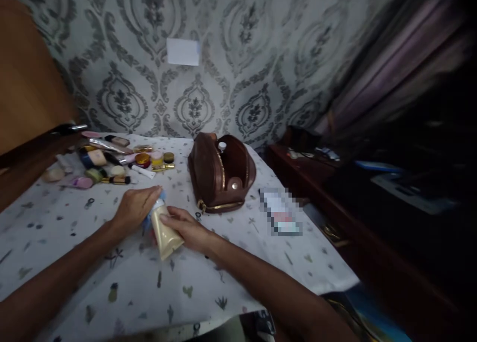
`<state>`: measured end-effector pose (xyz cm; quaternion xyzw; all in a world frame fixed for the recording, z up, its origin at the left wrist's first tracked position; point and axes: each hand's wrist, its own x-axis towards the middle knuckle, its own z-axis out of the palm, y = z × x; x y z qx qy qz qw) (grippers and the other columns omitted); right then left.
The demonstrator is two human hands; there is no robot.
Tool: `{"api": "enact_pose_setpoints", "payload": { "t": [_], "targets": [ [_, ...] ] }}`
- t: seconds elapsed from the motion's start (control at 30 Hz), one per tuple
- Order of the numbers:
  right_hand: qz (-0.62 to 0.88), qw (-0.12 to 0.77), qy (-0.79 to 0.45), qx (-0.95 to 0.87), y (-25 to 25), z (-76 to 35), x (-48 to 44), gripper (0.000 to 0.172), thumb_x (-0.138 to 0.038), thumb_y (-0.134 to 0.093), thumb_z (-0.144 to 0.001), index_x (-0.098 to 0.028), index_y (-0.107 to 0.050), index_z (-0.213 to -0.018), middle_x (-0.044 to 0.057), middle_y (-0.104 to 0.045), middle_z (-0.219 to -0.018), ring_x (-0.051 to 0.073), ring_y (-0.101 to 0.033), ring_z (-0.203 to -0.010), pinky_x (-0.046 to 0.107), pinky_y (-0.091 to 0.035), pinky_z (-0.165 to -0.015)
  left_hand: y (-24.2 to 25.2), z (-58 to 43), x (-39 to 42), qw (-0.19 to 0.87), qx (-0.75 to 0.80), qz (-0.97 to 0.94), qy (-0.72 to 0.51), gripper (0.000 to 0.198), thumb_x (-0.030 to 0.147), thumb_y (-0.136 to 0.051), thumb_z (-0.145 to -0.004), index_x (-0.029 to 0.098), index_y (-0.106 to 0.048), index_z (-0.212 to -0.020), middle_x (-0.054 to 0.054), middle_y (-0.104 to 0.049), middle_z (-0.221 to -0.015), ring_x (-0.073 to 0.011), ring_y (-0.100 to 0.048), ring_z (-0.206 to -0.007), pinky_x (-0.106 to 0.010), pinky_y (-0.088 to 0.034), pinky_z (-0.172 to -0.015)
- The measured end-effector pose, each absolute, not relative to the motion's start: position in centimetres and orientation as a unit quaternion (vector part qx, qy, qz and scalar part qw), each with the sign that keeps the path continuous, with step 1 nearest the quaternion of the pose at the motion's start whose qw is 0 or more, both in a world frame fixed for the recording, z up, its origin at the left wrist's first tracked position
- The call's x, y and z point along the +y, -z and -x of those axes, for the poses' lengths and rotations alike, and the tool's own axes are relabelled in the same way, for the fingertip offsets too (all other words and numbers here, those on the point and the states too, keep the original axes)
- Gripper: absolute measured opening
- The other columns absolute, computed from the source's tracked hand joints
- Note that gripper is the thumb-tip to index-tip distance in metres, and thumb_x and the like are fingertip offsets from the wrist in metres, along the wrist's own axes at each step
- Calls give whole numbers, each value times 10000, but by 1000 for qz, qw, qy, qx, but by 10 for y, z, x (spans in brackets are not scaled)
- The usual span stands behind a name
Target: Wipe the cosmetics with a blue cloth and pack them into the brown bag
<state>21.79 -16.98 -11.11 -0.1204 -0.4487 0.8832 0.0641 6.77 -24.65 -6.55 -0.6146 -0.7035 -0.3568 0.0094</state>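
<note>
In the head view, the right hand (pixel 190 229) grips a cream tube (pixel 166 236), held over the patterned tablecloth (pixel 208 292); the left hand (pixel 134 208) is at its white-capped end, beside something blue, its own grip too hidden to tell; from the tube, an open brown bag (pixel 206 171) stands toward one o'clock, clustered cosmetics (pixel 142 159) toward eleven, a pixelated object (pixel 279 210) near three.

A slender, bare left forearm (pixel 80 257) and right forearm (pixel 261 277) taper toward a bare left hand (pixel 134 208) and slim-fingered right hand (pixel 192 229).
</note>
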Motion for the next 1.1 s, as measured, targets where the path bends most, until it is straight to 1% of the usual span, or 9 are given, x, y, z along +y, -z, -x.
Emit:
{"api": "enact_pose_setpoints", "payload": {
  "t": [0.17,0.3,0.4,0.5,0.6,0.77,0.9,0.97,1.1],
  "targets": [
    [142,63,-888,-432,111,-219,-169,786,-528,-939,-427,-184,-577,-1033,-18,-661,-781,165,-648,-652,348,-522,-722,66,-67,-244,92,-718,618,307,437,453,-387,-900,202,-489,-558,13,-504,-494,-130,-444,-468,-268,-285,-539],
    [141,85,-896,-412,111,-218,-169,745,-563,-926,-433,-190,-564,-968,-20,-653,-784,163,-650,-676,326,-527,-714,68,-67,-243,105,-720,615,304,449,472,-396,-896,202,-472,-546,19,-480,-483,-126,-440,-471,-267,-276,-539],
    [148,117,-896,-402,112,-216,-168,696,-588,-909,-459,-204,-546,-912,-26,-649,-777,159,-647,-681,323,-537,-711,68,-69,-242,79,-720,604,332,428,462,-406,-895,206,-440,-553,31,-446,-476,-121,-424,-466,-262,-291,-533],
    [136,121,-899,-398,112,-215,-166,656,-567,-903,-506,-215,-558,-939,-28,-645,-786,163,-644,-695,331,-533,-716,69,-71,-242,40,-717,586,375,416,471,-403,-900,215,-418,-573,39,-419,-472,-126,-413,-461,-264,-303,-514],
    [133,144,-902,-384,110,-216,-163,662,-527,-919,-497,-225,-563,-966,-40,-630,-790,149,-625,-695,304,-514,-697,72,-72,-241,-7,-718,566,405,357,470,-397,-912,218,-503,-683,39,-489,-555,-142,-471,-527,-255,-356,-540],
    [160,227,-880,-385,112,-214,-158,636,-486,-931,-478,-236,-552,-923,-53,-604,-799,119,-589,-700,248,-481,-660,80,-75,-237,-87,-693,555,452,381,523,-417,-895,203,-613,-960,-11,-660,-855,-202,-606,-785,-275,-487,-722],
    [181,285,-838,-430,117,-211,-154,604,-493,-915,-499,-252,-553,-919,-63,-569,-770,109,-547,-673,222,-435,-605,83,-78,-235,-152,-661,581,450,434,525,-479,-885,182,-598,-1124,-61,-689,-1038,-249,-622,-988,-311,-500,-881],
    [188,299,-814,-461,119,-210,-152,610,-492,-902,-519,-250,-563,-963,-61,-569,-758,112,-540,-681,224,-428,-619,84,-79,-235,-164,-659,577,454,424,526,-468,-901,178,-605,-1102,-67,-688,-1034,-247,-617,-977,-312,-501,-873],
    [178,305,-774,-526,120,-211,-148,722,-487,-867,-590,-259,-543,-1194,-65,-567,-722,128,-539,-687,243,-425,-648,87,-77,-236,-156,-675,554,462,384,534,-462,-909,184,-617,-933,-33,-659,-856,-210,-590,-811,-284,-494,-746]
  ]
}}
